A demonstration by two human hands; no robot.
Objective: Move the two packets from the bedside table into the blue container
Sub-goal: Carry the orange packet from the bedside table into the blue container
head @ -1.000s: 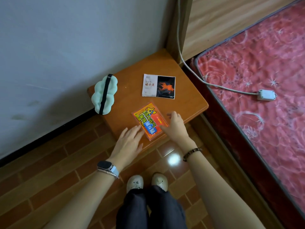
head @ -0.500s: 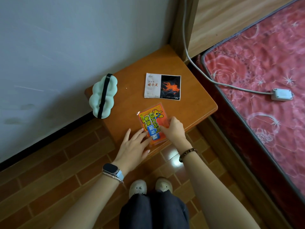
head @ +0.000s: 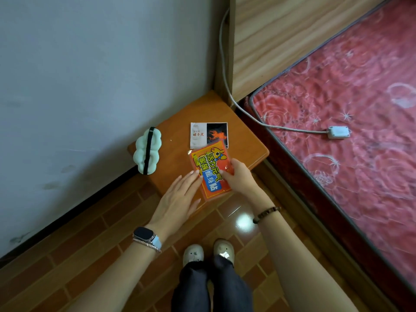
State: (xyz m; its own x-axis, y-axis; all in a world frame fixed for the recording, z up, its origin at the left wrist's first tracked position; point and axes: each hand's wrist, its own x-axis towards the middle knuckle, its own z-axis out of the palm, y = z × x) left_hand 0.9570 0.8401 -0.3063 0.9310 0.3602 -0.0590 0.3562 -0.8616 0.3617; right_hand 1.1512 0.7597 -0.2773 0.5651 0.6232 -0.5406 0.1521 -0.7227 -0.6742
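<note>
An orange packet [head: 208, 170] with yellow and blue lettering is lifted off the wooden bedside table [head: 173, 131], tilted, its top corner overlapping the second packet. My right hand [head: 237, 176] pinches its right edge. My left hand [head: 177, 199] is spread flat, fingers apart, its fingertips touching the packet's left edge. The white and black packet [head: 208, 134] lies flat on the table behind it. No blue container is in view.
A pale green cloud-shaped eye mask [head: 147, 153] with a black strap lies on the table's left edge by the wall. A bed with a red patterned cover [head: 349, 131] stands to the right, with a white cable and switch [head: 338, 131] on it. Brick-pattern floor lies below.
My right hand has raised the orange packet off the table, so it now looks larger and covers a corner of the white and black packet. The camera has tilted upward.
</note>
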